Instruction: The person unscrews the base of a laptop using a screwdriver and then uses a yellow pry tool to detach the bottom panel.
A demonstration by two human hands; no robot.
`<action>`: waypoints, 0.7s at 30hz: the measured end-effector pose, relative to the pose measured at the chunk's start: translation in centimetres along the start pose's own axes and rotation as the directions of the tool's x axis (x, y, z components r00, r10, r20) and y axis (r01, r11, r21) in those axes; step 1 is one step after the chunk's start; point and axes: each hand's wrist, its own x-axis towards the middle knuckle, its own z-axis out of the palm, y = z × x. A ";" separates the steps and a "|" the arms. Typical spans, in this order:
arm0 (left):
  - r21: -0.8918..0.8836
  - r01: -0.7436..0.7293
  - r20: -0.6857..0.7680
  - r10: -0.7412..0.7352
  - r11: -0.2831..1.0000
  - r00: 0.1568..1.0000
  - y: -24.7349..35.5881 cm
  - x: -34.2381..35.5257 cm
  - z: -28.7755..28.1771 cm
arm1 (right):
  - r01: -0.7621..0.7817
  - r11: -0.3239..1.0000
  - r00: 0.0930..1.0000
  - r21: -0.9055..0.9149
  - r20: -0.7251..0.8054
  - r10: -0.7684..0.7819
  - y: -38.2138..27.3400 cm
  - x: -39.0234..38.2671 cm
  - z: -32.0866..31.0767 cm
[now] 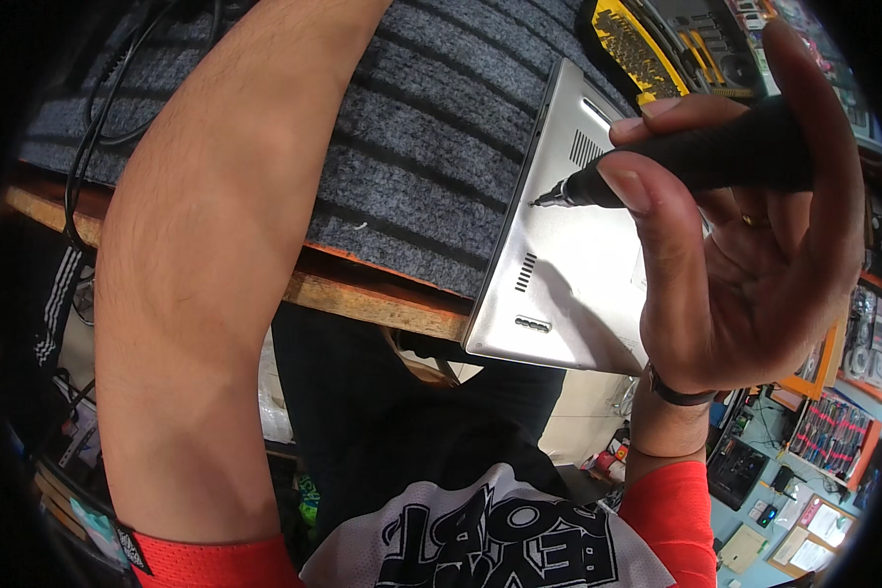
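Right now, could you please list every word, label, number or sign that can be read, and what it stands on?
Shirt: large black lettering, upside down, legible in part; its wording is not copied here.
Left red sleeve: dark tag, its marks too small to read.
Pale papers, lower right: too small to read.
Silver laptop, underside: nothing legible.

Silver laptop (583, 250), black screwdriver (715, 154), grey mat (421, 127) — striped black, red sleeves (671, 514), black-and-white shirt (500, 534)
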 end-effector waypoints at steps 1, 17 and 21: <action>0.006 0.002 0.002 -0.002 1.000 1.000 0.0 0.0 0.0 | -0.009 1.000 1.000 0.011 -0.010 0.010 0.0 0.0 0.1; 0.031 -0.001 -0.003 0.001 1.000 1.000 -0.3 0.2 0.2 | 0.045 0.999 0.997 -0.009 -0.060 -0.045 0.2 -0.5 0.0; 0.019 -0.010 0.004 0.010 1.000 1.000 -0.3 0.2 0.2 | 0.088 0.991 0.996 -0.100 -0.019 -0.091 0.0 -0.3 -0.5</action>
